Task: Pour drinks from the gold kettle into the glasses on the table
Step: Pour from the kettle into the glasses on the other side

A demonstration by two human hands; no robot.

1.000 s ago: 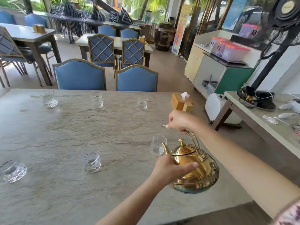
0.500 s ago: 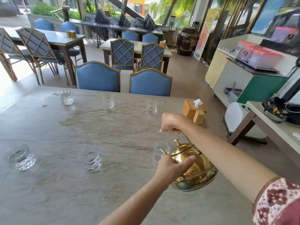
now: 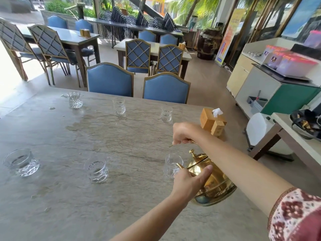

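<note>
The gold kettle hangs tilted to the left above the stone table, its spout over the rim of the near right glass. My right hand grips the kettle's handle from above. My left hand presses against the kettle's side near the spout. Two more glasses stand in the near row, one in the middle and a wide one at the left. Three glasses line the far side. Any liquid stream is too fine to make out.
A wooden tissue box stands at the table's right edge behind my right hand. Two blue chairs are pushed in at the far side. A side table and a counter stand to the right.
The view has shifted left and up across the table. The kettle has tipped a little further toward the near right glass, with both hands still on it.
</note>
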